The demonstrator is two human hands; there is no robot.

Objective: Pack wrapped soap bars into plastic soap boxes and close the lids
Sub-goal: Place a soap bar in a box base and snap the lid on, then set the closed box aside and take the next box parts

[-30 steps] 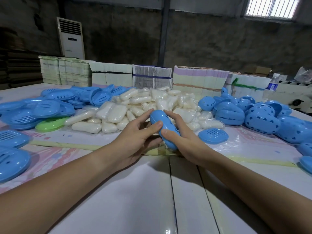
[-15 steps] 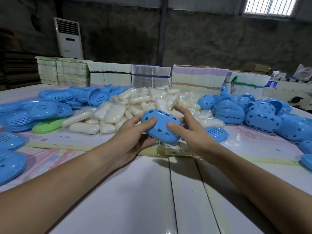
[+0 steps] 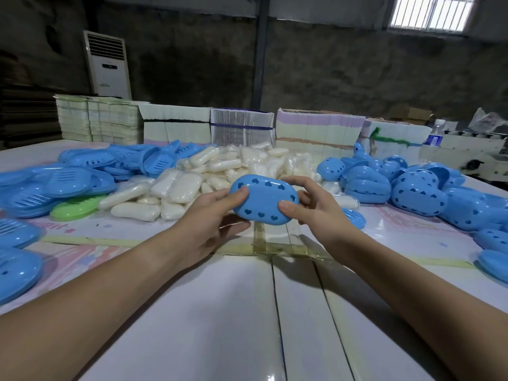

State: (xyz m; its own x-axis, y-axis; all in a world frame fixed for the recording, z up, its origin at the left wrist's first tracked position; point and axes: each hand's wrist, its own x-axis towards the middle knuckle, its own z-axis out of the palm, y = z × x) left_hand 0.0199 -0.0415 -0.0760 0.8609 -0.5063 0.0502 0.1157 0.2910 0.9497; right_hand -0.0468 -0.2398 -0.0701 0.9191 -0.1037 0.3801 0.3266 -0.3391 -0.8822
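Observation:
A closed blue soap box (image 3: 263, 198) with heart-shaped holes around its lid is held above the table, lid facing me. My left hand (image 3: 213, 218) grips its left end with the thumb on top. My right hand (image 3: 312, 209) grips its right end, thumb on the lid. What is inside the box is hidden. Behind it lies a pile of white wrapped soap bars (image 3: 220, 177).
Blue slotted box trays (image 3: 68, 182) and one green tray (image 3: 75, 209) lie at the left. Closed blue heart boxes (image 3: 417, 193) are heaped at the right. Stacks of flat cartons (image 3: 242, 127) line the table's far edge. A water bottle (image 3: 435, 133) stands at the far right.
The box has turned from edge-on to lid facing me and has risen a little. Both hands have kept their hold on its ends.

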